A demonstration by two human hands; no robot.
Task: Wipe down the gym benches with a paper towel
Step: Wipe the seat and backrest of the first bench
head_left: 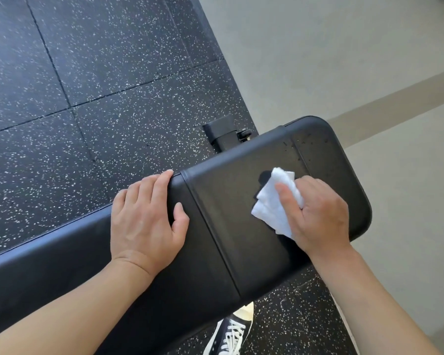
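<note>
A black padded gym bench (231, 216) runs from the lower left to the right of the view, with a seam across its pad. My right hand (318, 213) holds a folded white paper towel (274, 201) flat against the bench's end section, thumb on top of the towel. Small droplets dot the pad near its far end. My left hand (146, 219) rests on the bench's far edge left of the seam, fingers wrapped over the edge.
Black speckled rubber floor tiles (100, 85) lie beyond the bench. A pale grey floor (344, 60) starts to the right. The bench's black metal foot (223, 131) sticks out behind the pad. A black-and-white sneaker (231, 334) stands below the bench.
</note>
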